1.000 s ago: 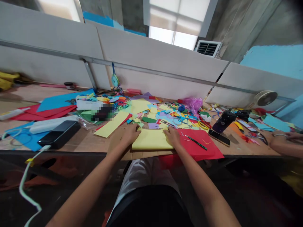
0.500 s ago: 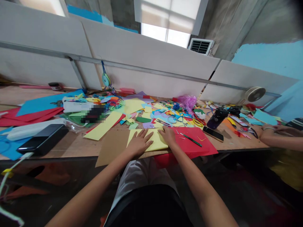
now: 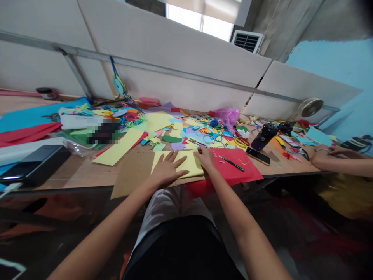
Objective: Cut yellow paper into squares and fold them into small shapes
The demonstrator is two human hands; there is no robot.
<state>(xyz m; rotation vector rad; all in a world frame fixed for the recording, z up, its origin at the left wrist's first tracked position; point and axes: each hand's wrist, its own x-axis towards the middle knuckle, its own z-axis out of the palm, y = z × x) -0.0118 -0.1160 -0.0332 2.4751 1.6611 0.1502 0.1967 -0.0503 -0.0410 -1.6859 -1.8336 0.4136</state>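
My left hand lies flat with spread fingers on a folded sheet of yellow paper. My right hand presses on the right part of the same sheet, its fingers curled slightly. The yellow sheet rests on a brown cardboard sheet and overlaps a red paper sheet. On the red sheet, right of my right hand, lies a green pen. A long yellow paper strip lies beyond my left hand.
Paper scraps, scissors and craft bits cover the wooden table. A phone and a dark bottle stand to the right. A co-worker's hand rests at the far right. A black device lies at the left.
My left hand has moved from the yellow sheet's left edge to lie flat across it. The view has turned slightly right and down.
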